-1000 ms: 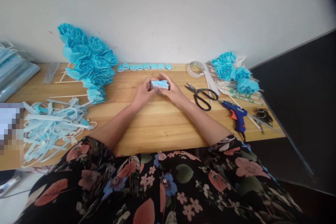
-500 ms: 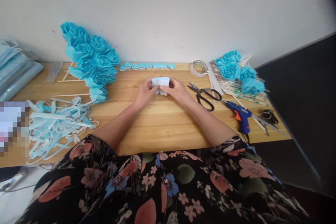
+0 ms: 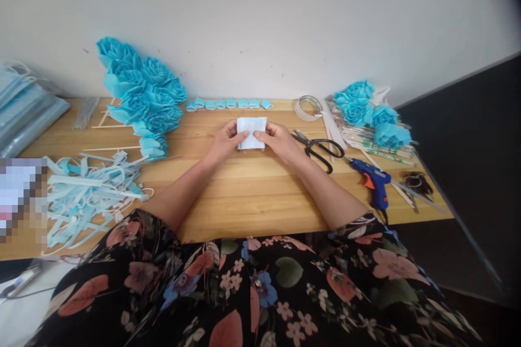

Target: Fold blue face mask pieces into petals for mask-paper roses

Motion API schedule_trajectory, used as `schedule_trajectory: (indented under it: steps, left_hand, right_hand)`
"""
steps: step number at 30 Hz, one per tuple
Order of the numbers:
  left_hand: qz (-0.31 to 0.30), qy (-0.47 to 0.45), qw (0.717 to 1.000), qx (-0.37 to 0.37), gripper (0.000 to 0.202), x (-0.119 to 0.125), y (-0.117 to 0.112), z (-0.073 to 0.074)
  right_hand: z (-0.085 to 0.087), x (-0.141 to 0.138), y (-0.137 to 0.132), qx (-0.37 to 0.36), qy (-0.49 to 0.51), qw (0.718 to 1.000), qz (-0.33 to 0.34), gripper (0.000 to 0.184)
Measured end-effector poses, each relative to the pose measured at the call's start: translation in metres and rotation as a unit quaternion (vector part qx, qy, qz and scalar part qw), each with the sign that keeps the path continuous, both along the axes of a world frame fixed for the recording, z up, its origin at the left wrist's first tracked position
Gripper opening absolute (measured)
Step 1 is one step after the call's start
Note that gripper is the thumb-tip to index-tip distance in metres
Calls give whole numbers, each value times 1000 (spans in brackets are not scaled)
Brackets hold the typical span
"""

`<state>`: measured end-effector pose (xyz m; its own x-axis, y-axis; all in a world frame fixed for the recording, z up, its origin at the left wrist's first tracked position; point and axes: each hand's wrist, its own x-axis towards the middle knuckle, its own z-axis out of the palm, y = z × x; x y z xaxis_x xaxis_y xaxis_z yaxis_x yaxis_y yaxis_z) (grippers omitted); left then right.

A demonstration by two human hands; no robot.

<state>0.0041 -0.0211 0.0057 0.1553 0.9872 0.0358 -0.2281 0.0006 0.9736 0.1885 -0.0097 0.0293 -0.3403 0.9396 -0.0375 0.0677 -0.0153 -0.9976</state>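
Note:
Between my hands, a little above the wooden table (image 3: 244, 190), is a small pale blue-white square of mask fabric (image 3: 251, 126). My left hand (image 3: 224, 142) grips its left side, thumb on the near face and fingers behind. My right hand (image 3: 280, 142) pinches the right side the same way. Both thumbs point inward with a narrow gap between them; the fingertips behind the fabric are mostly hidden. Beyond it, several small rolled blue fabric pieces (image 3: 220, 103) lie in a row by the wall. Black-handled scissors (image 3: 325, 143) lie open close to my right hand.
Blue fabric roses (image 3: 142, 84) stand at the back left, with more roses (image 3: 358, 111) at the right. Cut mask strips and ear loops (image 3: 89, 190) are heaped on the left near masks in plastic (image 3: 24, 103). A tape roll (image 3: 308, 107) and blue glue gun (image 3: 373, 176) sit right.
The fabric has gone from bent and partly folded to a flatter, squarer shape facing me. My thumbs have moved slightly apart, and both hands still hold it.

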Motion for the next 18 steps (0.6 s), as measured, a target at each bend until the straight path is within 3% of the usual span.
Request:
schedule_trajectory:
  steps: [3, 6, 12, 18]
  left_hand:
    - [-35, 23, 999, -14, 51, 1, -3, 4]
    - [-30, 75, 997, -17, 57, 3, -6, 5]
    - [38, 118, 988, 92, 63, 8, -12, 2]
    - [41, 135, 982, 125, 60, 9, -13, 1]
  right_hand:
    - [5, -2, -3, 15, -5, 1000, 7, 30]
    - [7, -4, -7, 22, -14, 1000, 17, 31]
    - [7, -11, -15, 27, -48, 998, 30, 43]
    - [7, -12, -16, 65, -87, 994, 21, 45]
